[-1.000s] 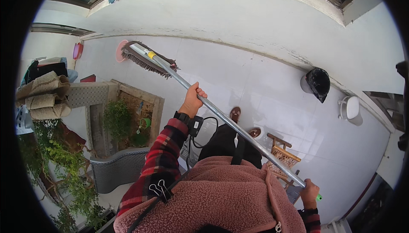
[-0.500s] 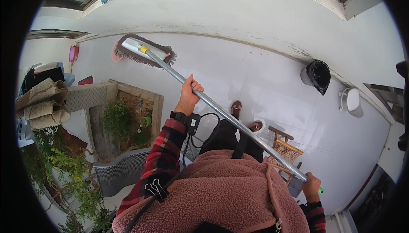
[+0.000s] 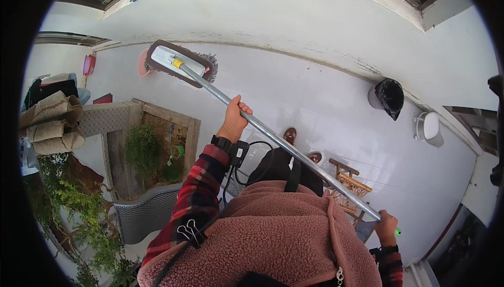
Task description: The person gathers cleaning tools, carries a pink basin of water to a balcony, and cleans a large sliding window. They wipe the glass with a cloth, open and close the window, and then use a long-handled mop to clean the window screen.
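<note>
A flat mop (image 3: pixel 181 62) with a long grey metal pole (image 3: pixel 283 148) runs slantwise across the view, from upper left to lower right. Its pale plate has a dark brown-grey fringed pad and a yellow joint. Around the middle of the pole, my left hand (image 3: pixel 234 120) is closed. My right hand (image 3: pixel 387 228) grips the pole near its lower right end, where a green tip (image 3: pixel 398 231) pokes out past the fingers. The mop head partly covers a pink basin (image 3: pixel 143 63) on the floor; whether the pad touches the floor is hard to see.
Along the white wall at right stand a bin with a black bag (image 3: pixel 389 98) and a white stool (image 3: pixel 430 128). A small wooden chair (image 3: pixel 353 188) is by my feet. Left are a planter bed (image 3: pixel 191 134), a grey curved chair (image 3: pixel 149 213) and folded towels (image 3: pixel 55 124).
The mop head has tilted slightly, showing more fringe at its right end. Both hands keep their grip on the pole, and the surroundings have shifted a little in view.
</note>
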A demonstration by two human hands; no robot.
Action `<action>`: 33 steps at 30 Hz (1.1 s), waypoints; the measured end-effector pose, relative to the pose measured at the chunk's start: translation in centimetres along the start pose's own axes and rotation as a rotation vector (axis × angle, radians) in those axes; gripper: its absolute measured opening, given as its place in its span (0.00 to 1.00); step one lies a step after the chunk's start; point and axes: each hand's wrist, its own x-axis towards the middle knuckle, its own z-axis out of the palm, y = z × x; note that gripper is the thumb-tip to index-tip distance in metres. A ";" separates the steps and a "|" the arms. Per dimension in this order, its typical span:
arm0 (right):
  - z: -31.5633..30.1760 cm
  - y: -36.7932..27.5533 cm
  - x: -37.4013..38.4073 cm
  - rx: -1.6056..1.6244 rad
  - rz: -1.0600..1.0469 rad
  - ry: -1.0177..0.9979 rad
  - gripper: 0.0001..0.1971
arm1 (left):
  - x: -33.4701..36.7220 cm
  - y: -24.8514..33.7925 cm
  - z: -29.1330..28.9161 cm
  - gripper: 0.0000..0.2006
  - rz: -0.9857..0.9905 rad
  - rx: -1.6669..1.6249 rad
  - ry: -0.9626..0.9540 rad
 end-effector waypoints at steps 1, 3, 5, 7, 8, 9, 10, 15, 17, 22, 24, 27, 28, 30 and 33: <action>0.2 -0.5 0.1 -0.009 0.026 -0.072 0.07 | -0.6 -0.3 0.0 0.11 0.009 0.052 0.007; 0.1 -1.7 0.8 0.049 -0.070 0.074 0.11 | -1.0 -1.3 1.0 0.11 0.104 0.149 0.116; 0.1 -4.5 3.3 0.048 -0.079 0.165 0.19 | -1.6 -2.6 2.4 0.11 0.187 0.144 0.130; -0.4 -8.6 7.0 0.065 -0.194 0.250 0.25 | -2.5 -4.6 3.6 0.11 0.188 0.171 0.150; -1.0 -11.0 9.0 0.048 -0.278 0.251 0.27 | -3.0 -5.6 4.4 0.11 0.173 0.181 0.136; -1.6 -13.5 11.2 0.080 -0.422 0.300 0.26 | -3.7 -6.7 5.1 0.10 0.138 0.242 0.099; -2.4 -16.1 13.3 0.033 -0.524 0.308 0.25 | -4.6 -7.6 5.7 0.10 0.090 0.289 0.055; -7.1 -24.9 17.8 -0.003 -0.667 0.302 0.17 | -9.0 -7.1 7.9 0.16 0.088 0.371 -0.330; -8.9 -24.9 17.9 0.132 -0.695 0.250 0.17 | -10.1 -4.4 7.5 0.21 0.005 0.552 -0.487; -10.1 -21.8 15.3 0.299 -0.669 0.205 0.18 | -12.0 5.1 4.4 0.20 0.667 0.716 -0.371; -10.6 -19.9 13.7 0.323 -0.541 0.090 0.18 | -12.4 11.3 2.8 0.16 1.089 0.384 -0.098; -11.0 -17.2 11.0 0.390 -0.475 0.025 0.17 | -13.0 21.9 0.3 0.27 1.352 0.415 0.112; -11.1 -16.4 10.1 0.385 -0.405 -0.008 0.17 | -12.8 24.5 -0.1 0.30 1.305 0.416 0.166; -11.2 -15.0 8.5 0.448 -0.429 -0.019 0.16 | -11.8 27.9 -0.2 0.34 0.890 0.311 0.016; -11.7 -13.3 6.4 0.448 -0.388 -0.007 0.16 | -10.1 29.2 0.4 0.42 0.567 0.436 -0.367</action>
